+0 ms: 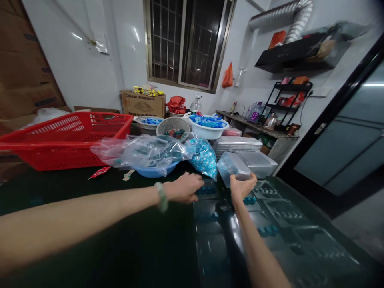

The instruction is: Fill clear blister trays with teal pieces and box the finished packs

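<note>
My left hand [185,187], a pale bead bracelet on its wrist, lies knuckles-up on the dark table, its fingers curled over small blue pieces [206,189] at the edge of a clear moulded tray [271,208]. My right hand [242,187] is raised and grips the near end of a clear plastic tray [232,168], tilted up off the table. A bag of blue wrapped pieces [204,157] sits just behind both hands. What the left fingers hold is hidden.
A red perforated basket [64,140] stands at the left. A clear bag [141,151] lies over a blue bowl. Behind are white and grey bowls [207,128], a cardboard box [143,104] and stacked clear trays [237,144]. More moulded trays cover the table's right side.
</note>
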{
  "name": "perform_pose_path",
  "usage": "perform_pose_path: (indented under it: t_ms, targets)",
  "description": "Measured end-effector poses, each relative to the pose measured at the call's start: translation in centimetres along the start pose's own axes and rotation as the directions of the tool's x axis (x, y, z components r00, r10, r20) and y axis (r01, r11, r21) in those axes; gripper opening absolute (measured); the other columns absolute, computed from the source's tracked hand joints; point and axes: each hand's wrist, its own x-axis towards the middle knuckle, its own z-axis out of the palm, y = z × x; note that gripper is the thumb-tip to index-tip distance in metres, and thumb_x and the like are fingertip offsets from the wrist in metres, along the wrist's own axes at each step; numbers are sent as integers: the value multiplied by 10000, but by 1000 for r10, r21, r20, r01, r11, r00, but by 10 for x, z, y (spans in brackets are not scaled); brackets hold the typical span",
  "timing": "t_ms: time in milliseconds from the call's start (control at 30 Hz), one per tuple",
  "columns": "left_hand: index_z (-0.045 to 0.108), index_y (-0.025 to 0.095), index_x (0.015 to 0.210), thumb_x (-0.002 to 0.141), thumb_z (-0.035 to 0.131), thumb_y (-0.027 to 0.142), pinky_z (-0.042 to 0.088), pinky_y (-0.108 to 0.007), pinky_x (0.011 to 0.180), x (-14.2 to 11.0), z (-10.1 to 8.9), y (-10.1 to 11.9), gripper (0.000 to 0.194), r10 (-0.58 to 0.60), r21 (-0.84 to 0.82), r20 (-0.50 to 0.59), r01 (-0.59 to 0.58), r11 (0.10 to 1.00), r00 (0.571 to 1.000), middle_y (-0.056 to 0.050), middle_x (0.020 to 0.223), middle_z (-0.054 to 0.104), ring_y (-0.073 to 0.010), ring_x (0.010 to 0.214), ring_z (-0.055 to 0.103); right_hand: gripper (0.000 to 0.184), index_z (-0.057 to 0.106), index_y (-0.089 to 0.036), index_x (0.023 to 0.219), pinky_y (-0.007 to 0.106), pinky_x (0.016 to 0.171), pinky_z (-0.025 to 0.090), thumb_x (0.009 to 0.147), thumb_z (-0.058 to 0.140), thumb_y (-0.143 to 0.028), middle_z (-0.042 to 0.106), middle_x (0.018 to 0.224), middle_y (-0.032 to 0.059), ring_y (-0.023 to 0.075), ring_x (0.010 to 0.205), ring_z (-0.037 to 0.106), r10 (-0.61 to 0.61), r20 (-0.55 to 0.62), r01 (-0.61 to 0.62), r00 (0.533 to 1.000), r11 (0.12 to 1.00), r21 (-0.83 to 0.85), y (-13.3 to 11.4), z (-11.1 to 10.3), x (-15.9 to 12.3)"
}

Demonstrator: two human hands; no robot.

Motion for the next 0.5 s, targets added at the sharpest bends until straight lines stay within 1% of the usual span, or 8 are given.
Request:
perform_pose_path:
  t_ms: [67, 100, 167, 233, 300, 367, 500]
  targets:
    - [534, 63, 1061, 651, 583, 42, 245, -487, 989, 62, 2, -4, 413, 59, 108, -27, -56, 993, 998, -179, 1227, 445, -351, 1180, 346, 724, 345, -94, 1216, 428, 976, 301, 585, 635, -297, 428, 1144, 165, 318, 1108, 395, 4, 6, -4, 1000, 1000, -9, -2, -2, -1]
    - [506, 39, 1096, 654, 543, 4, 209, -504, 1000, 88, 5, -9, 444, 84, 157, -37, -77, 985, 996, -210, 1269, 399, -365, 1227, 274, 727, 342, -91, 1223, 424, 978, 303, 588, 631, -294, 429, 1144, 166, 316, 1108, 394, 10, 9, -10, 1000, 1000, -9, -2, -2, -2]
    - [473, 22, 1142, 642, 519, -31, 163, -521, 1013, 129, 14, -23, 505, 134, 235, -28, -124, 964, 991, -236, 1306, 353, -367, 1270, 197, 732, 339, -92, 1231, 416, 970, 318, 593, 628, -302, 432, 1138, 164, 312, 1098, 400, 28, 16, -28, 999, 1000, -2, -3, -2, -2]
    - [471, 33, 1159, 660, 513, -18, 116, -530, 1025, 157, 25, -40, 504, 170, 292, -17, -158, 943, 985, -229, 1318, 348, -353, 1291, 160, 735, 346, -99, 1232, 408, 945, 349, 594, 634, -326, 442, 1122, 155, 306, 1070, 422, 47, 31, -47, 998, 999, 10, -3, -1, -2]
    - [486, 52, 1158, 694, 495, 6, 76, -558, 1021, 175, 33, -56, 466, 178, 329, -11, -165, 930, 984, -214, 1315, 363, -354, 1297, 145, 743, 348, -108, 1235, 400, 920, 374, 593, 638, -346, 447, 1116, 148, 299, 1047, 438, 67, 45, -67, 997, 998, 18, -2, 0, -1]
    - [497, 68, 1156, 717, 470, 16, 58, -588, 1006, 185, 39, -69, 443, 170, 345, -2, -159, 925, 985, -205, 1311, 374, -366, 1294, 144, 742, 343, -120, 1241, 398, 907, 385, 599, 633, -354, 448, 1123, 147, 297, 1046, 439, 84, 60, -85, 995, 996, 13, -2, 2, 1]
    - [502, 87, 1157, 716, 450, 10, 42, -600, 1002, 187, 39, -87, 450, 160, 308, 22, -159, 938, 987, -204, 1325, 354, -372, 1284, 159, 700, 348, -143, 1239, 427, 895, 384, 629, 604, -375, 466, 1108, 144, 310, 1061, 426, 83, 102, -79, 991, 996, -48, -4, 7, 1]
